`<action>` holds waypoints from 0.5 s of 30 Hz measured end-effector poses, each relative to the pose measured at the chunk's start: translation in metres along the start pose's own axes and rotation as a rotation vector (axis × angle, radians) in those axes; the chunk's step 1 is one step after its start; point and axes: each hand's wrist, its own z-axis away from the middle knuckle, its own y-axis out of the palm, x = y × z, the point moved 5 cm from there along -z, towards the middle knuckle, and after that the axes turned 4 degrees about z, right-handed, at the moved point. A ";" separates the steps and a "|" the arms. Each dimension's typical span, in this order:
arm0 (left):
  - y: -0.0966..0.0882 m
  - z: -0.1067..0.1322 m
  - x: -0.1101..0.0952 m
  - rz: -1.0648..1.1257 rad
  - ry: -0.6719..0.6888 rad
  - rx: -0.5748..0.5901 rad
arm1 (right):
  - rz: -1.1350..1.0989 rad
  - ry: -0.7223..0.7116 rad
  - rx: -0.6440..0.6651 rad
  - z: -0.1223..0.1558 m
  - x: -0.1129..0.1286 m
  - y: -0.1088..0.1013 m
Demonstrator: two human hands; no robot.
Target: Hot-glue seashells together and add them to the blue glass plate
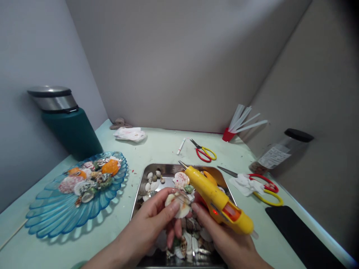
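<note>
My left hand (150,222) pinches a pale scallop shell (183,210) with yellowish patches between thumb and fingers. A yellow hot glue gun (217,194) is in my right hand (224,239). Its metal nozzle points up and to the left, away from the shell, and a small red light glows on its side. My right thumb tip is close to the shell's right edge; whether they touch I cannot tell. Both hands are over a metal tray (164,166) of assorted seashells (193,243). The right hand's fingers are largely hidden behind the gun.
Left of the tray, a blue scalloped glass plate (70,215) bears a cluster of shells (91,179). Behind it stands a green bottle (70,129). Two pairs of scissors (209,154), a tissue (245,185), a red cup (228,135) of glue sticks, a jar (276,153) and a black phone-like slab (297,231) lie around.
</note>
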 end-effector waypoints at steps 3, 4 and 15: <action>-0.002 -0.001 0.002 -0.010 -0.018 -0.021 | -0.007 -0.002 0.002 0.000 0.000 0.000; -0.003 -0.002 0.003 -0.018 -0.020 -0.019 | -0.011 -0.002 0.004 0.000 0.000 0.001; 0.001 0.002 -0.002 -0.162 0.048 -0.022 | -0.018 -0.020 0.008 0.004 0.000 0.003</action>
